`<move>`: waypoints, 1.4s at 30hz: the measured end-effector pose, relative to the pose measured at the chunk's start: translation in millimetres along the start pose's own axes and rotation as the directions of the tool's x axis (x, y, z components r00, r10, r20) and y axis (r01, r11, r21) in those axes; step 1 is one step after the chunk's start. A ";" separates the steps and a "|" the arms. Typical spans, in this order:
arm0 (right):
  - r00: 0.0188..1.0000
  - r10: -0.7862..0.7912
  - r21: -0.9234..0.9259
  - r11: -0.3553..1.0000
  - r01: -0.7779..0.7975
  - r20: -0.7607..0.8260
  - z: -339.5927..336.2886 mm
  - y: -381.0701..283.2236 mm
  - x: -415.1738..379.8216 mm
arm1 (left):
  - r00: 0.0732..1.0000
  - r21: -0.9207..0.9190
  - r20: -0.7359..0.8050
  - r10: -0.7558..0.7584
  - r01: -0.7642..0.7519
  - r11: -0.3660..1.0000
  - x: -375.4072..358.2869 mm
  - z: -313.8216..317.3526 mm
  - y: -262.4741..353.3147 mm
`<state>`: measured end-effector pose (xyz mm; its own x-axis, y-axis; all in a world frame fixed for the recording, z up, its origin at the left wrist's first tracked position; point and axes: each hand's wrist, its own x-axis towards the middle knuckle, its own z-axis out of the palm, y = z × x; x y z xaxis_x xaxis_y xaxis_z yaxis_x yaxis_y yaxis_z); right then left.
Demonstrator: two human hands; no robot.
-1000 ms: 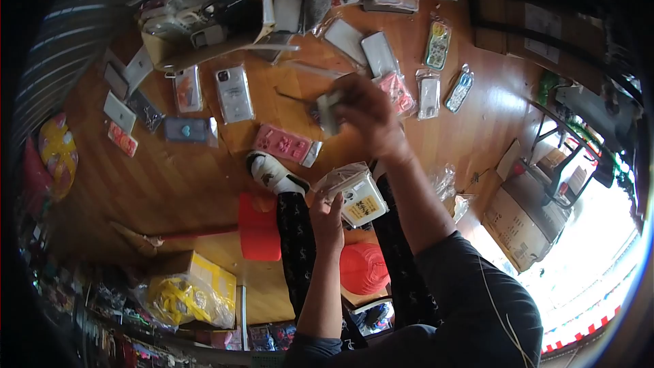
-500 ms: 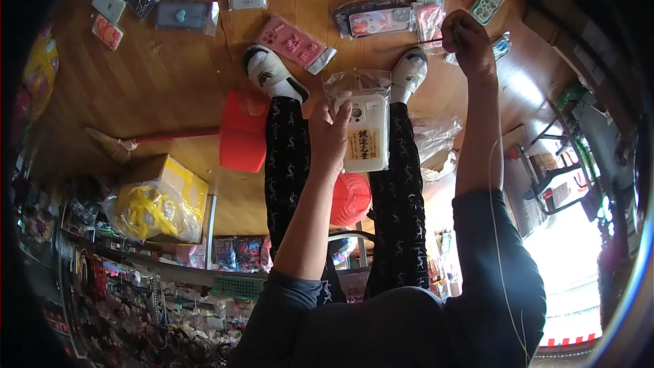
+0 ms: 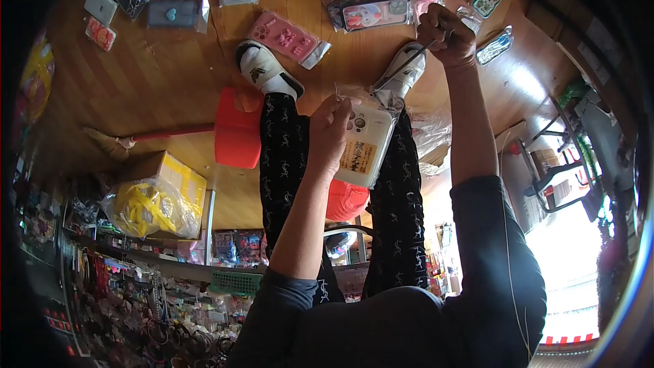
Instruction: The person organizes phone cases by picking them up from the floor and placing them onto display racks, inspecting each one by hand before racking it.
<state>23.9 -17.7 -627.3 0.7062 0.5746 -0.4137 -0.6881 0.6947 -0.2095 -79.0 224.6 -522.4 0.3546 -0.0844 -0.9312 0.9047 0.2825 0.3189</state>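
Note:
My left hand (image 3: 328, 135) pinches the left edge of a phone case (image 3: 373, 138) in a clear plastic bag. The case is pale, with camera holes at the top and a tan label with dark characters, and it is tilted. Above and to the right, my right hand (image 3: 447, 35) is closed around one end of a thin dark rod (image 3: 403, 69). The rod slants down to the left, its far end by the top of the bag; whether it touches or passes through the plastic is hard to see.
Several packaged phone cases lie on the wooden floor, including a pink one (image 3: 285, 35) by my left shoe (image 3: 267, 71). A red dustpan (image 3: 237, 129), a broom (image 3: 112, 143) and a taped box (image 3: 167, 194) are at left. A red round object (image 3: 346, 202) sits between my legs.
The rod has swung from level to slanting down, its far end now at the bag's top. My right hand has shifted slightly left, and the bagged phone case has tilted and moved down a little.

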 end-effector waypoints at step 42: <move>0.876 0.106 -0.403 0.857 -0.321 -0.471 69.1 139.9 -3.1 | 0.977 0.268 -0.086 0.193 -0.164 0.950 5.7 3.8 -9.5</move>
<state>-63.0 107.6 -594.1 0.4667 0.3734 -0.8017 -0.8835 0.2368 -0.4041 -84.7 217.8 -530.0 0.5007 0.0546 -0.8639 0.8642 0.0264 0.5025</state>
